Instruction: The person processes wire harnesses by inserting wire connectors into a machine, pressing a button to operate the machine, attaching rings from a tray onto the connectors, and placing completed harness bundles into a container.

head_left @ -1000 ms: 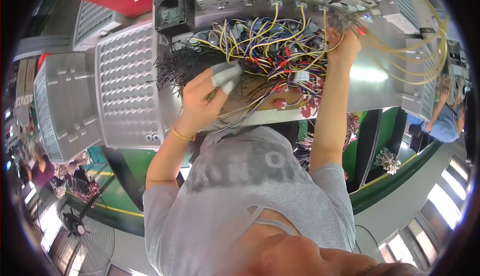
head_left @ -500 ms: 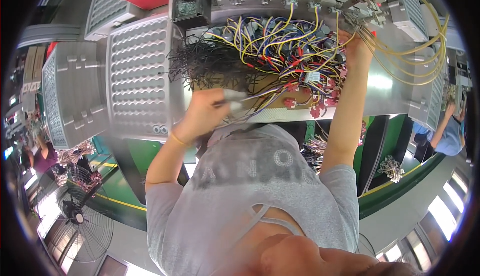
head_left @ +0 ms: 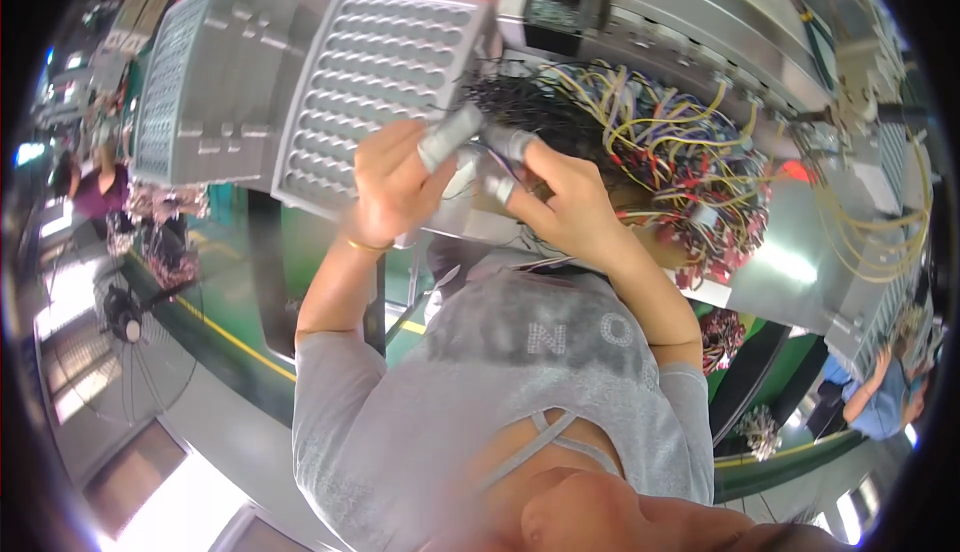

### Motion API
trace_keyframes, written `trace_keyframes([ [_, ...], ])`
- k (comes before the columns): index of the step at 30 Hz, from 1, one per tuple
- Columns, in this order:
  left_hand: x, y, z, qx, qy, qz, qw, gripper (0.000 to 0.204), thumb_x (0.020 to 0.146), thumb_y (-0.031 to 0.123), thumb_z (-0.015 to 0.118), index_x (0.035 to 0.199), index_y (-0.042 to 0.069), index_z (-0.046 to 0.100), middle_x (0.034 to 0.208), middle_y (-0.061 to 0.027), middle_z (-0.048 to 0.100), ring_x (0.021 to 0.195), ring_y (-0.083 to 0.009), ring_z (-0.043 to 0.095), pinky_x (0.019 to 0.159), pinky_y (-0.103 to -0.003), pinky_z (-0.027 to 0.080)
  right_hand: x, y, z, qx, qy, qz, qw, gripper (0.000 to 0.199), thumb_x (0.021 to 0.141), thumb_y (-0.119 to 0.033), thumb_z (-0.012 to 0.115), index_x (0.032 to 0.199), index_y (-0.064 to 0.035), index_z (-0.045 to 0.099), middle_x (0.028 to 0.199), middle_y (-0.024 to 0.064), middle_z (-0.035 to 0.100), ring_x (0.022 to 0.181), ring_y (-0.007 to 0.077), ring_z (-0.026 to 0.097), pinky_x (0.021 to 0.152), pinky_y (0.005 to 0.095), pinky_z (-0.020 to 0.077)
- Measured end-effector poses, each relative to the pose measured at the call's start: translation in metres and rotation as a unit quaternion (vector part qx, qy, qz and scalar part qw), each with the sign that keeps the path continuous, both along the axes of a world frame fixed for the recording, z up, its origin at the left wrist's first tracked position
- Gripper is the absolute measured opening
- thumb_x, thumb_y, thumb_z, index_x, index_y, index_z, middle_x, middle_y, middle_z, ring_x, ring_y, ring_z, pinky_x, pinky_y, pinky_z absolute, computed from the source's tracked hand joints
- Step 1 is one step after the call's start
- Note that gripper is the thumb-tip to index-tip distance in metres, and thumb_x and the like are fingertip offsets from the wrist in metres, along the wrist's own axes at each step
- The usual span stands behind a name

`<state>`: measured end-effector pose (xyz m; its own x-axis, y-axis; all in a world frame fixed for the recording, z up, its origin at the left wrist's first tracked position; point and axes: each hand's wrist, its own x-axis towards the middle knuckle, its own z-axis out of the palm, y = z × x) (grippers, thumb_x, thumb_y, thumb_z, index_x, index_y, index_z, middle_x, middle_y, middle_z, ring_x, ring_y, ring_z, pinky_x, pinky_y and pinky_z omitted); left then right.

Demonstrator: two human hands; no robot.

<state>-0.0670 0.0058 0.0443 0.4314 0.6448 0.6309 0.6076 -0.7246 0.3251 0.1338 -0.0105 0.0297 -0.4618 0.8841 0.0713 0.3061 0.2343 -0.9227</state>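
Observation:
My left hand (head_left: 395, 182) and my right hand (head_left: 575, 197) meet above the front left of the metal bench, with pale covers on several fingertips. A few thin dark and purplish wires (head_left: 508, 164) run between them. My right hand is closed on these wires; the fingers of my left hand are pinched at their ends, and the tips are partly blurred. Just beyond lies a bundle of thin black wires (head_left: 535, 102). Right of it is a heap of yellow, white and purple wires (head_left: 650, 127) with red connectors (head_left: 690, 277) at its near side.
A grey ridged panel (head_left: 385, 82) stands at the left. A black box with a round opening (head_left: 555, 2) is behind the black wires. Yellow cables (head_left: 880, 262) loop at the right. A person in blue (head_left: 880, 402) works at far right; a fan (head_left: 125, 317) stands left.
My right hand has come from the far right of the wire heap to meet my left hand. The view has turned, so the bench sits further right and tilted.

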Motion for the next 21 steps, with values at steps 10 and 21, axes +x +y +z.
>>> trace_keyframes([
  [10, -0.134, -0.122, -0.14, -0.199, 0.203, 0.418, 0.863, 0.032, 0.079, 0.032, 0.057, 0.102, 0.009, 0.061, 0.112, -0.0163, 0.053, 0.106, -0.0353, 0.045, 0.093, -0.048, 0.03, 0.016, -0.012, 0.035, 0.047, 0.127, 0.046, 0.99, 0.017, 0.074, -0.003, 0.058, 0.091, -0.0015, 0.058, 0.067, 0.0105, 0.056, 0.055, 0.0234, 0.055, 0.049, 0.029, 0.0406],
  [21, -0.085, -0.079, -0.07, -0.378, -0.267, 0.388, 0.797, 0.031, 0.079, 0.018, 0.057, 0.105, 0.002, 0.057, 0.089, -0.0103, 0.062, 0.081, -0.0185, 0.059, 0.072, -0.032, 0.045, 0.015, 0.008, -0.03, -0.024, 0.131, -0.098, 0.986, 0.013, 0.075, -0.007, 0.058, 0.086, -0.0004, 0.057, 0.063, 0.0057, 0.056, 0.054, 0.0079, 0.051, 0.051, 0.0225, 0.0415],
])
